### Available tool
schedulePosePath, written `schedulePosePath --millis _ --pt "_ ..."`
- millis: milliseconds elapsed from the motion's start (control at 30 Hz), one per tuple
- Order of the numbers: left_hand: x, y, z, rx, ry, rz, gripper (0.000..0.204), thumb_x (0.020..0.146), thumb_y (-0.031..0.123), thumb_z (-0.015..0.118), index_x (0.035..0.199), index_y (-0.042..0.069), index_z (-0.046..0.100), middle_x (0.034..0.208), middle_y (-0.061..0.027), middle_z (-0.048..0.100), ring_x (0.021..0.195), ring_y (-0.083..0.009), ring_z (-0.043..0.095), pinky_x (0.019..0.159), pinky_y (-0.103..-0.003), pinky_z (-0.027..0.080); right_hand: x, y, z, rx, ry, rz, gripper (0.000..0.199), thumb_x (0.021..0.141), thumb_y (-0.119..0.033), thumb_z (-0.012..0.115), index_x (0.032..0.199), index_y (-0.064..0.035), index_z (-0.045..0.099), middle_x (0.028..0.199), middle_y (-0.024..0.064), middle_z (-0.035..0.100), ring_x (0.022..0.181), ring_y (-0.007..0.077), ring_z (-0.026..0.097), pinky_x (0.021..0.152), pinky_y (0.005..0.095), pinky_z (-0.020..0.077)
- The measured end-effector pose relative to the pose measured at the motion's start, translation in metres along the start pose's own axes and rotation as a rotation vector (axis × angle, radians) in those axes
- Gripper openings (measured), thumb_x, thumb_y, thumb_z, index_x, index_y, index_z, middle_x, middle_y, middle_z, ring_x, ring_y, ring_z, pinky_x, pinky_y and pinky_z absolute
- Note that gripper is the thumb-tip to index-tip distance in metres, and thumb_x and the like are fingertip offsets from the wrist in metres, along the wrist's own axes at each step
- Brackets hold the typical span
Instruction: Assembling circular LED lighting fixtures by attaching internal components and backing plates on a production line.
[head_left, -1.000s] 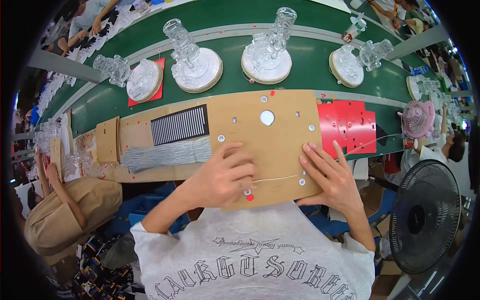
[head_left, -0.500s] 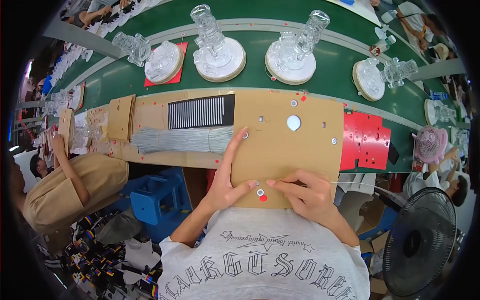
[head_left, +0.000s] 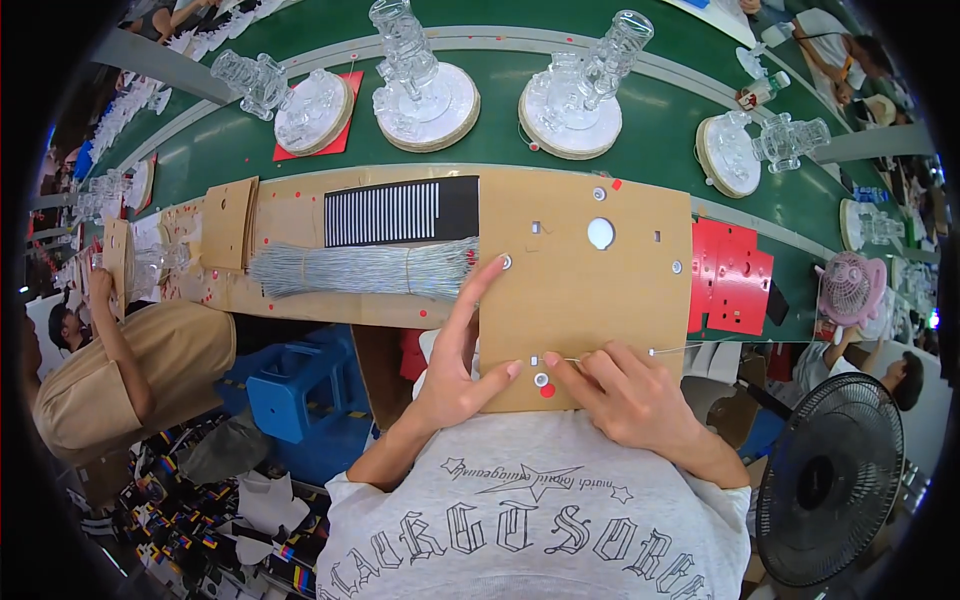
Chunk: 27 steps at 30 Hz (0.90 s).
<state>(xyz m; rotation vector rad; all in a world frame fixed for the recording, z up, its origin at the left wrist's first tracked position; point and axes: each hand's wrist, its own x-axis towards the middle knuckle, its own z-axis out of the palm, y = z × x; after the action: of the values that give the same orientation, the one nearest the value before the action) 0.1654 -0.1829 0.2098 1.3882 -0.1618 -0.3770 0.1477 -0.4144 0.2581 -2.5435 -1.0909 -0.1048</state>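
A flat brown cardboard sheet [head_left: 590, 310] with a large round hole, smaller slots and several metal eyelets lies before me, its near edge against my shirt. My left hand [head_left: 450, 385] grips its left side, the index fingertip beside an eyelet and the thumb on the face near a small slot; its other fingers are hidden. Low on the sheet, the fingers of my right hand [head_left: 632, 395] are closed on a thin pale wire [head_left: 690, 348], which trails off to the right. A red dot [head_left: 547, 391] sits below an eyelet near the right fingertips.
Left of the sheet lie a bundle of grey wires [head_left: 365, 268] and a black-and-white striped panel [head_left: 385, 213]. Red perforated sheets [head_left: 735, 275] are at the right. Clear plastic assemblies on round bases [head_left: 425, 110] stand on the green bench [head_left: 495, 80]. A black fan [head_left: 830, 480] stands at lower right.
My right fingers have lowered and flattened against the sheet, the wire still with them. The sheet sits slightly further right in view. My left hand keeps its hold.
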Motion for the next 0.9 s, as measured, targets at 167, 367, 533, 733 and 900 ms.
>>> schedulePosePath --millis 167,367,533,733,900 --pt "0.001 0.001 0.007 0.107 -0.035 -0.007 0.092 0.076 -0.001 0.061 0.157 -0.003 0.019 0.160 -0.0178 0.024 0.148 -0.0262 0.026 0.120 -0.036 0.020 -0.006 0.005 0.004 -0.012 -0.033 -0.073 0.056 0.069 -0.007 0.066 0.124 0.0031 0.067 0.083 0.0024 0.044 0.076 0.0158 0.054 0.062 0.0274 0.0473" --pt "0.003 0.000 0.013 0.255 -0.099 0.007 0.090 0.075 -0.001 0.055 0.157 -0.003 0.018 0.164 -0.0185 0.014 0.153 -0.0268 0.015 0.122 -0.037 0.013 -0.007 0.010 0.002 -0.027 -0.084 -0.182 0.056 0.068 -0.007 0.067 0.122 0.0070 0.067 0.085 0.0043 0.046 0.076 0.0165 0.055 0.065 0.0283 0.0492" --pt "0.003 0.002 0.020 0.210 -0.079 -0.014 0.090 0.076 -0.001 0.054 0.158 -0.004 0.016 0.166 -0.0194 0.011 0.154 -0.0288 0.010 0.123 -0.039 0.010 -0.019 0.022 0.009 0.019 0.092 -0.163 0.046 0.068 -0.007 0.069 0.112 0.0080 0.069 0.088 0.0062 0.056 0.075 0.0174 0.058 0.066 0.0289 0.0513" --pt "0.006 -0.004 0.019 0.355 -0.158 0.070 0.097 0.075 0.005 0.056 0.158 -0.006 0.009 0.167 -0.0210 0.006 0.156 -0.0327 -0.001 0.123 -0.041 0.003 -0.020 0.025 0.011 0.001 0.083 -0.214 0.041 0.068 -0.004 0.070 0.107 0.0090 0.070 0.088 0.0080 0.060 0.073 0.0180 0.059 0.062 0.0283 0.0525" --pt "0.006 -0.006 0.019 0.340 -0.153 0.066 0.101 0.071 0.010 0.057 0.159 -0.006 0.008 0.168 -0.0205 0.006 0.156 -0.0331 -0.003 0.123 -0.041 0.000 -0.019 0.029 0.019 -0.011 0.156 -0.298 0.036 0.068 -0.002 0.071 0.102 0.0118 0.070 0.086 0.0088 0.060 0.073 0.0170 0.059 0.060 0.0271 0.0525"
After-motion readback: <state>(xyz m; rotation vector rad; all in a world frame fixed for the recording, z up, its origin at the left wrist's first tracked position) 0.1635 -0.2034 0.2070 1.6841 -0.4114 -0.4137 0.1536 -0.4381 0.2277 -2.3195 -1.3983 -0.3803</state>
